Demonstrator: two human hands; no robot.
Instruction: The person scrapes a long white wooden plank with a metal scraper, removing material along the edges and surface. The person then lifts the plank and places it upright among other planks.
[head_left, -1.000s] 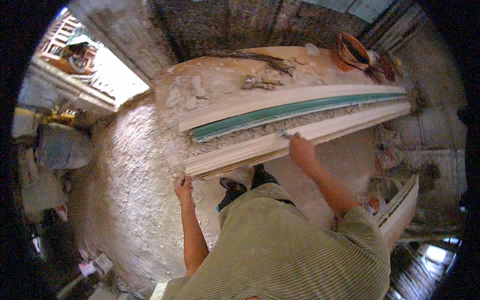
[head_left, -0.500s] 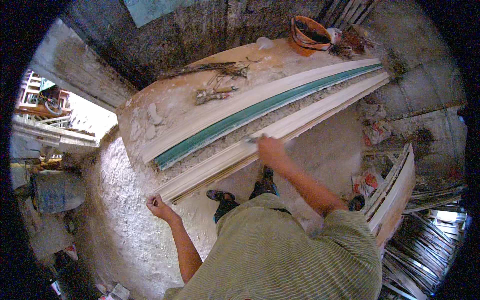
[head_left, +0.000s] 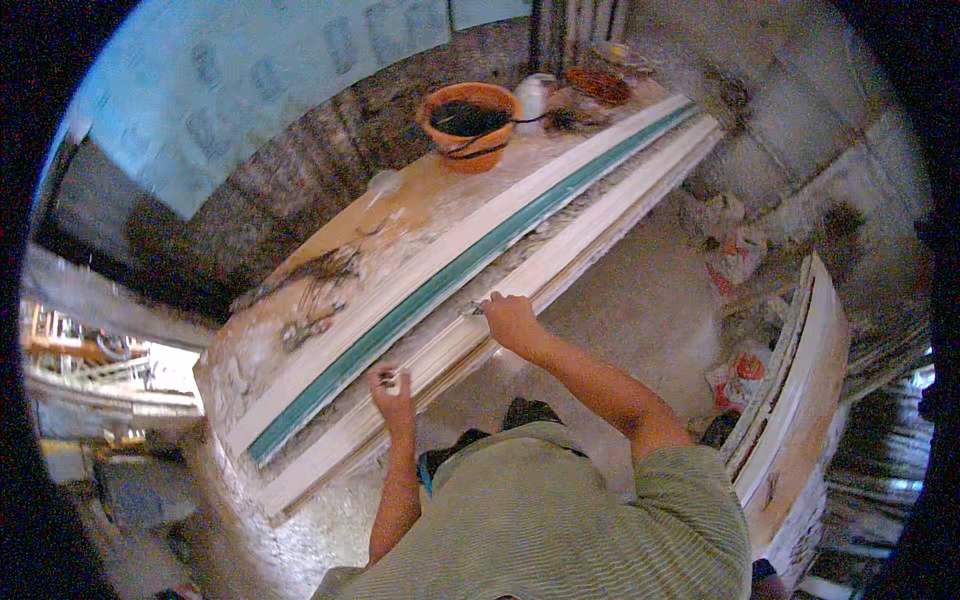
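Observation:
Two long pale mouldings lie side by side along a worktop, the near moulding (head_left: pixel 600 222) towards me and the far moulding (head_left: pixel 530 190) beyond it. A green band (head_left: pixel 425 298) runs along the near side of the far one. My right hand (head_left: pixel 512 322) is closed around a small metal tool (head_left: pixel 473 309), held over the near moulding; its exact kind is blurred. Just to the left, my left hand (head_left: pixel 392 395) is raised over the same moulding's near edge. Its fingers are curled together, with a small pale and dark patch between them that I cannot identify.
An orange bucket (head_left: pixel 478 158) with dark contents stands on the dusty worktop (head_left: pixel 340 240), beside a white container (head_left: pixel 533 100). Dirty tools (head_left: pixel 310 325) lie at the left. On my right, a long pale panel (head_left: pixel 800 420) stands near crumpled plastic bags (head_left: pixel 745 370).
My left hand has moved from the near moulding's left end to its middle, close to my right hand. The view has turned, showing more of the blue wall. The metal tool stays in my right hand.

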